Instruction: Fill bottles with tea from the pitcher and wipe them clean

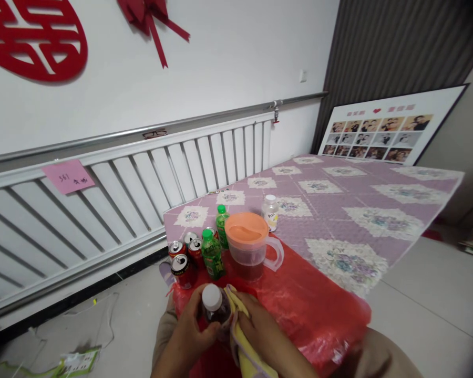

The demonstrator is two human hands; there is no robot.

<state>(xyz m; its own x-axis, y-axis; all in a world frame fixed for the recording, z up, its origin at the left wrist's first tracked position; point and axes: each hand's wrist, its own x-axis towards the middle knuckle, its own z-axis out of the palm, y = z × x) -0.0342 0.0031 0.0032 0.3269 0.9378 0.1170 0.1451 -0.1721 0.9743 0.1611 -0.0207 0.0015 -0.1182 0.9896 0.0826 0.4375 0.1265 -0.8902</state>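
Observation:
My left hand (195,332) is wrapped round a bottle (217,311) with a white cap and dark contents, held above a red plastic sheet (299,304). In my right hand (256,325) is a yellow cloth (246,349) with a pale purple edge, pressed against the bottle's right side. Just beyond my hands stand two green bottles, the nearer green bottle (213,258) and the farther green bottle (221,223). To their right is a clear plastic pitcher (248,257) with an orange lid. Several opened drink cans (182,273) cluster at the left. The bottle's lower part is hidden.
A white-capped jar (270,212) stands behind the pitcher on a purple flowered cover (319,186). A white radiator (134,184) with a pink note (68,177) runs along the wall. A power strip (76,363) and cords lie on the floor at left. A photo board (394,126) leans at right.

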